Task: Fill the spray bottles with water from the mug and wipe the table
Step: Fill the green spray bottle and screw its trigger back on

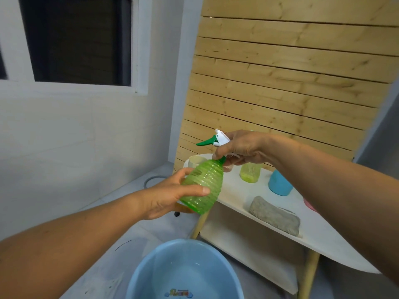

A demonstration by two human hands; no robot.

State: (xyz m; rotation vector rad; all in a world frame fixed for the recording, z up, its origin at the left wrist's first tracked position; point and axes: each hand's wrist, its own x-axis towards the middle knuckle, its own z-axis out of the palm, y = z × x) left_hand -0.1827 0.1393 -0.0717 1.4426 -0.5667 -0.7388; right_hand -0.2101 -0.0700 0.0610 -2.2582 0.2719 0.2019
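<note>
- The right hand (241, 147) curls its fingers round the white spray head (222, 139) and the neck just under it, thumb and fingertips pinching at the collar; my guess is this grip is for twisting the head on or off.
- The left hand (172, 195) cups the ribbed green spray bottle (204, 186) from below and the side, thumb laid across the front and fingers wrapped behind, likely bracing the body against that twist.
- The bottle is held tilted in the air, off the table's left end and above the blue basin (183, 270), probably so that drips fall into it.
- Just beyond the right fingers stands a second yellow-green bottle (250, 172) without its head, on the white table (323, 240).
- Behind the left fingertips a cream mug (195, 161) sits on the table's far end.
- Under the right wrist are a blue cup (279, 185) and a grey cloth (275, 215), the cloth lying ready for wiping.
- The basin's bottom carries a colourful printed logo, too blurred to read; no other writing shows.
</note>
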